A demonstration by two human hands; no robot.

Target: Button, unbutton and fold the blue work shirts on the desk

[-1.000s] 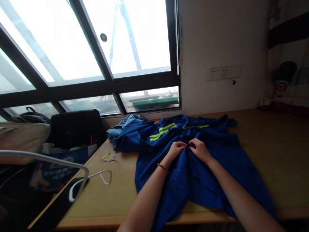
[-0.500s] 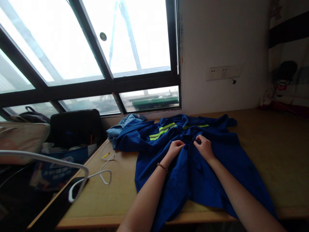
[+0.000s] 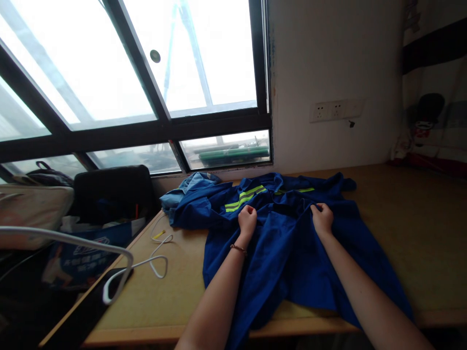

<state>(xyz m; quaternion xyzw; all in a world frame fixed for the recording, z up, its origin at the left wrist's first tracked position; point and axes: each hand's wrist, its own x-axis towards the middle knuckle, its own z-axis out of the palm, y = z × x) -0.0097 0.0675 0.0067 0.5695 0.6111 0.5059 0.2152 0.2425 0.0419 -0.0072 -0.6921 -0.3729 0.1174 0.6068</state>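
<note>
A blue work jacket (image 3: 284, 243) with yellow-green reflective strips lies spread and rumpled, its lower part hanging over the front edge of the table. My right hand (image 3: 322, 221) is closed in a pinch on the jacket's front, where a fold of cloth rises to the fingertips. Over the left side of the jacket, just below a reflective strip (image 3: 245, 197), my left hand (image 3: 248, 221) is curled closed. What its fingers hold, if anything, is hidden. A beaded bracelet (image 3: 238, 249) circles the left wrist.
The wooden table (image 3: 175, 301) carries a white cable (image 3: 158, 262) at left and light blue cloth (image 3: 197, 183) by the window. A black chair back (image 3: 113, 189) and bags (image 3: 91, 257) crowd the left. Wall sockets (image 3: 328, 111) sit behind.
My hands have moved apart from the middle of the jacket, the left one leftward and the right one rightward. The cloth between them has spread and shifted.
</note>
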